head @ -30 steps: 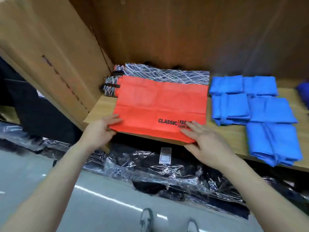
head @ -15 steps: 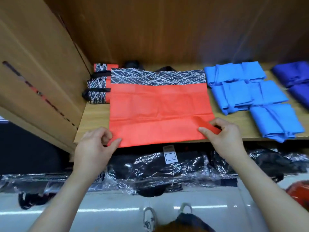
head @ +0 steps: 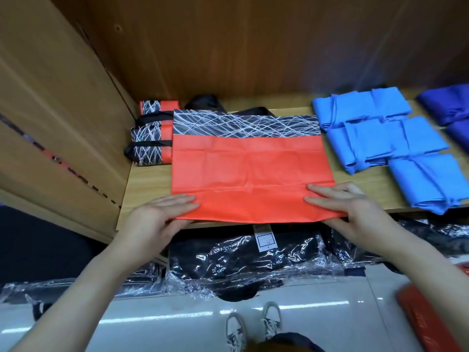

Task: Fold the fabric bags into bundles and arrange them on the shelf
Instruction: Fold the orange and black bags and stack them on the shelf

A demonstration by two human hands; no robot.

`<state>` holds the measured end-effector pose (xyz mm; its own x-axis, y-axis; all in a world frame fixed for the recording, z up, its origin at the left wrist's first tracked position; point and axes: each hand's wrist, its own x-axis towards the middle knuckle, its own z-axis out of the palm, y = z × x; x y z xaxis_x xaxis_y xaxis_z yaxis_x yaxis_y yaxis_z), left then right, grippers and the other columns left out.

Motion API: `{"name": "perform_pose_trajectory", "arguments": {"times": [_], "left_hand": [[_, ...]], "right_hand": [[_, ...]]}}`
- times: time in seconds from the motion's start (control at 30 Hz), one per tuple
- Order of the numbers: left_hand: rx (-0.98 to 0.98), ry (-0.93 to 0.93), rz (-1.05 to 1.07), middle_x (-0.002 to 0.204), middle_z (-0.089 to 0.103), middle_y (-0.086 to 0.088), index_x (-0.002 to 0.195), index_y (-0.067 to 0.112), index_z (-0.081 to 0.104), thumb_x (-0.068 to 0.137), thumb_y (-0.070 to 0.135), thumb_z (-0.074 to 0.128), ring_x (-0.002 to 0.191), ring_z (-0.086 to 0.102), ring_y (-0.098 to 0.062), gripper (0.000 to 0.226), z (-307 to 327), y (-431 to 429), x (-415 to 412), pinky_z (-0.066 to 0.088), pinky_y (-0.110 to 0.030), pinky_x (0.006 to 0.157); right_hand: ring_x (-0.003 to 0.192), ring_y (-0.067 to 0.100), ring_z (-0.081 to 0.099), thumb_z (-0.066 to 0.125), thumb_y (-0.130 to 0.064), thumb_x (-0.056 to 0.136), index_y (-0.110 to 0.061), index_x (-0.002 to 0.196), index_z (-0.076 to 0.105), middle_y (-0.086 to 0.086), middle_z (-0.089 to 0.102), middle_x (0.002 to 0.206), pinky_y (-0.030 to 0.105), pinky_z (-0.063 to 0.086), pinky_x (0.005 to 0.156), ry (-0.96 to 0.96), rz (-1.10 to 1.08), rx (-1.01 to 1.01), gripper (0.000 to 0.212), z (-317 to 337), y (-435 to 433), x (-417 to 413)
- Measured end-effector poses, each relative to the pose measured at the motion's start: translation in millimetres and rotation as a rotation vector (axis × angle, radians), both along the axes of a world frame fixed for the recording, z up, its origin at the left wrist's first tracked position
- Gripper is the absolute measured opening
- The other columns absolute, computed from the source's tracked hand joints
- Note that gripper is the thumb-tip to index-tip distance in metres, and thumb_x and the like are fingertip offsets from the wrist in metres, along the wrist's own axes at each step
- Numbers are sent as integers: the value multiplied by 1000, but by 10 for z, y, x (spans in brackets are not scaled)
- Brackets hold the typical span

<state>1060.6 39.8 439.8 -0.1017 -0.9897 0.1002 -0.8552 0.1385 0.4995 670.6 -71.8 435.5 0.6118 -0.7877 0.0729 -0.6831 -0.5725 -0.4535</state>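
— Where is the red bag (head: 251, 179)?
— Flat on the shelf (head: 149, 179), its front edge overhanging. The left hand (head: 160, 219) and right hand (head: 342, 207) lay straight fingers on its near corners.
— What else is in there?
— Red bundles (head: 152, 146) on the left, blue bundles (head: 375, 141) on the right.

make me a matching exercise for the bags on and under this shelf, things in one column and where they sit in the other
Things:
1. orange bag
2. light blue bundles
3. dark blue bundles
4. plastic-wrapped black packs

Places:
A. below the shelf
B. far right end of the shelf
C. spread flat at the shelf's front edge
D. folded, just right of the orange bag

Pairs: 1-C, 2-D, 3-B, 4-A
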Motion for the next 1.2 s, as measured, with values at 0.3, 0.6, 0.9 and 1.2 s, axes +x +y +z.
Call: {"name": "perform_pose_trajectory", "arguments": {"times": [0.3, 0.6, 0.9, 1.2], "left_hand": [[280, 726, 389, 85, 75, 12, 93, 20, 71, 84, 25, 66, 78, 69, -1, 12, 279, -90, -105, 51, -13, 72], [-3, 79, 630, 66, 63, 0, 81, 16, 63, 91, 42, 61, 69, 61, -32, 28, 45, -133, -329, 49, -39, 64], [-93, -11, 708, 80, 67, -9, 97, 11, 59, 86, 41, 68, 75, 64, -36, 33, 13, -136, -388, 51, -42, 65], [1, -34, 30, 143, 47, 17, 131, 34, 58, 82, 69, 50, 136, 40, -10, 61, -159, -107, 58, 35, -42, 112]], "right_hand": [[54, -3, 56, 79, -18, 76, -14, 77, 72, -12, 66, 60, 8, 42, 55, -602, -347, 515, 9, 175, -13, 57], [88, 19, 72, 79, -33, 77, -18, 111, 62, -1, 75, 94, 43, 56, 85, -409, -682, 307, 41, -67, -112, 331], [95, 38, 61, 69, -40, 86, -25, 136, 45, 10, 62, 101, 44, 50, 79, -118, -616, -40, 57, 30, 20, 430], [142, 10, 29, 32, -71, 87, -31, 142, 47, -13, 34, 152, 40, 24, 119, 112, -47, 14, 69, -55, -74, 259]]}}
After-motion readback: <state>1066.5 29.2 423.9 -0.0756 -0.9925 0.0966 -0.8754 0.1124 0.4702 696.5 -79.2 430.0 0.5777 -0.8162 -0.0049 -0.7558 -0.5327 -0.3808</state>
